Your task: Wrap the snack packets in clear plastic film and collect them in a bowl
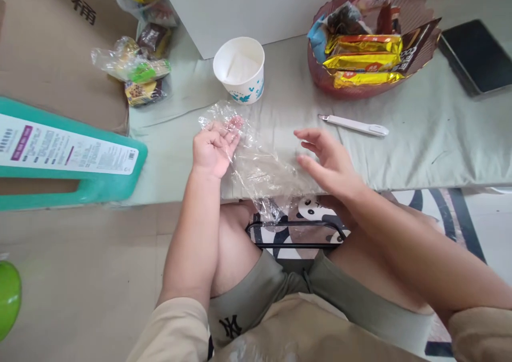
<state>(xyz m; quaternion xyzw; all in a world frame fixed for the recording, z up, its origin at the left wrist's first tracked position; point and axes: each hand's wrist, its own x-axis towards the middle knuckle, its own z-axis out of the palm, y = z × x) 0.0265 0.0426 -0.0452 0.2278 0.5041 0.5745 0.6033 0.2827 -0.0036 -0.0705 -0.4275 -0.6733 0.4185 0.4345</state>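
- Clear plastic bag [260, 162] lying crumpled on the near edge of the worktop [420, 138], its lower end hanging over the edge towards the knees.
- Left hand [212, 149] curled at the bag's left side, fingers pinching a fold of the film near a small pink spot; loosely closed, not a tight fist.
- Right hand [326, 162] open at the bag's right edge, fingers spread and slightly bent, hovering at or just touching the film; contact hard to tell.
- Bag likely very light, thin and limp; no stiffness, so sagging and clinging wherever unsupported.
- Film probably slippery and prone to tearing if pulled hard; best taken by a pinched fold or by the open edge with both hands.
- White paper cup [240, 69] standing upright just beyond the bag, a white square inside.
- Slim white utility knife [354, 126] lying flat to the right, apart from the bag.
- Red basket [320, 79] of gold snack packets at far right; dark tablet [476, 55] beyond it.
- Teal stool [100, 188] to the left.
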